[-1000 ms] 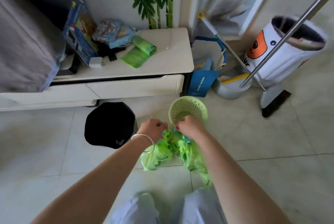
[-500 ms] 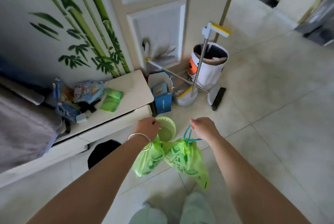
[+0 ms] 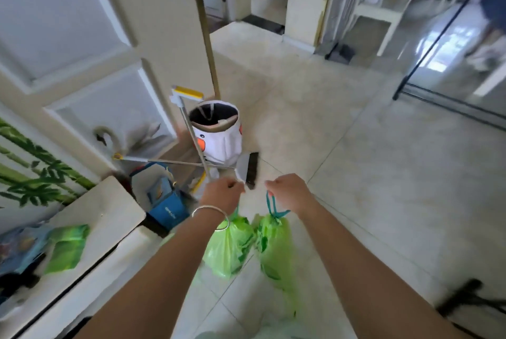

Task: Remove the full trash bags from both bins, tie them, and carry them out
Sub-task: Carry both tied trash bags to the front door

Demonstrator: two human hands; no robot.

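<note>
Two full green trash bags hang in front of me above the tiled floor. My left hand (image 3: 223, 193), with a silver bangle on its wrist, is closed around the top of the left green bag (image 3: 228, 248). My right hand (image 3: 287, 191) grips the blue drawstring of the right green bag (image 3: 275, 248), which is cinched at its neck. The two bags hang side by side and touch. Both bins are out of view.
A white fabric basket with an orange beak (image 3: 217, 133) stands ahead by the door (image 3: 82, 37), with a broom and dustpan (image 3: 247, 167) leaning there. A blue bag (image 3: 167, 207) sits beside the white cabinet (image 3: 101, 212) at left. An open doorway (image 3: 260, 18) lies ahead; a glass sliding door (image 3: 451, 45) at right.
I have risen and lifted both bags off the floor. The view has swung up and right toward the doorway. The green bin and black bin have dropped out of sight.
</note>
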